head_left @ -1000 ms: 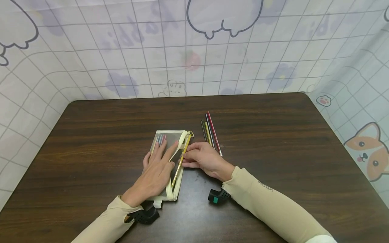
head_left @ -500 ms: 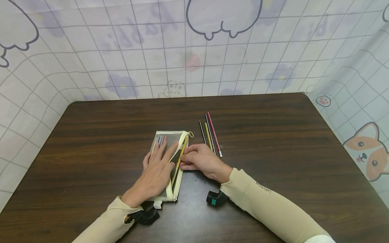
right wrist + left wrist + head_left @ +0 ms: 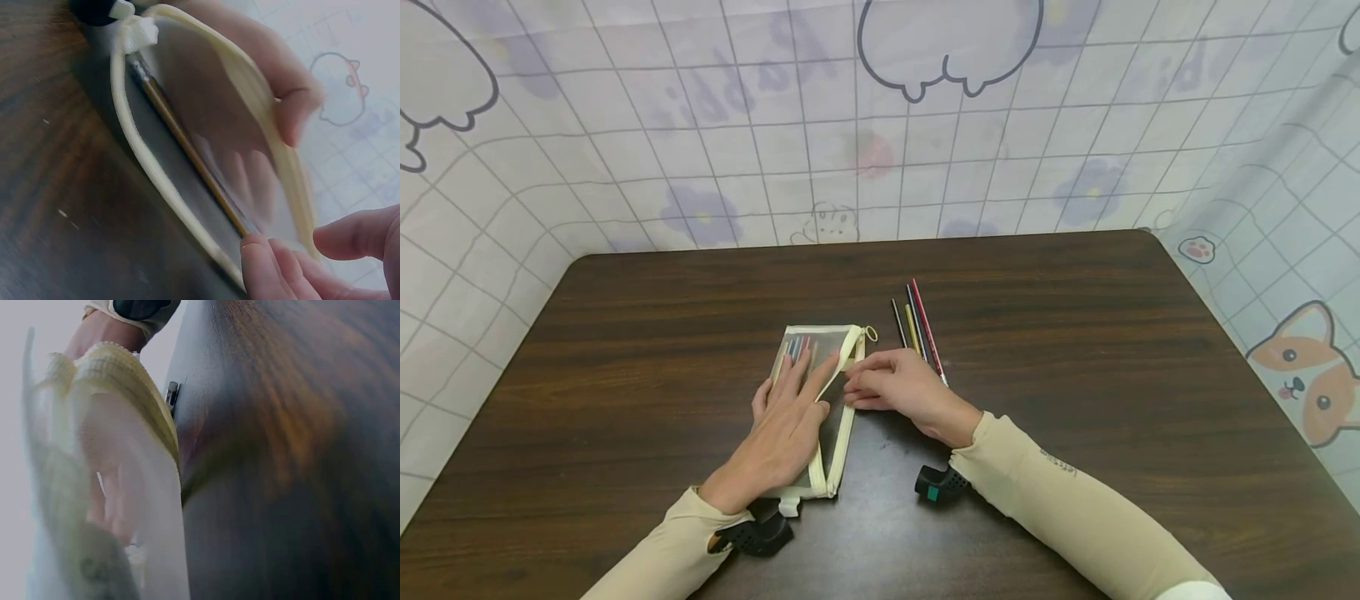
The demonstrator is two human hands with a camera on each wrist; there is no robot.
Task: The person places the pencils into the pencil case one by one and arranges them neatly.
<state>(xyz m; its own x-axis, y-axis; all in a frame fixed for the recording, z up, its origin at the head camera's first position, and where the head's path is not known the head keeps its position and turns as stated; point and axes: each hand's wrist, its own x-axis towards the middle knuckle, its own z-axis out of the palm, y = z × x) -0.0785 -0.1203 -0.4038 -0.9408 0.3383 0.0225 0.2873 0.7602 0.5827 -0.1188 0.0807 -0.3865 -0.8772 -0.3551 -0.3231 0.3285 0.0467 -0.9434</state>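
Observation:
A see-through pencil case (image 3: 829, 337) with cream zip edging lies on the table, its mouth gaping towards the right. My left hand (image 3: 786, 433) is spread over its upper side, and the thumb hooks over the zip edge, holding the mouth apart. In the right wrist view a gold-brown pencil (image 3: 197, 156) lies inside along the lower edge. My right hand (image 3: 906, 392) is at the mouth, fingertips right at the pencil's end, thumb apart from the fingers. Several coloured pencils (image 3: 797, 343) show through the case beyond the left fingers.
Several loose pencils, among them a red pencil (image 3: 929, 329) and a yellow pencil (image 3: 912, 325), lie behind the right hand, partly hidden by it. A yellow zip ring (image 3: 871, 333) sits at the case's far corner. The brown table (image 3: 1075, 350) meets a patterned cloth backdrop (image 3: 760, 167).
The gold-yellow pencil has gone from the right hand's fingers down into the case, out of the head view. The right fingers have loosened. The left hand has stayed in place.

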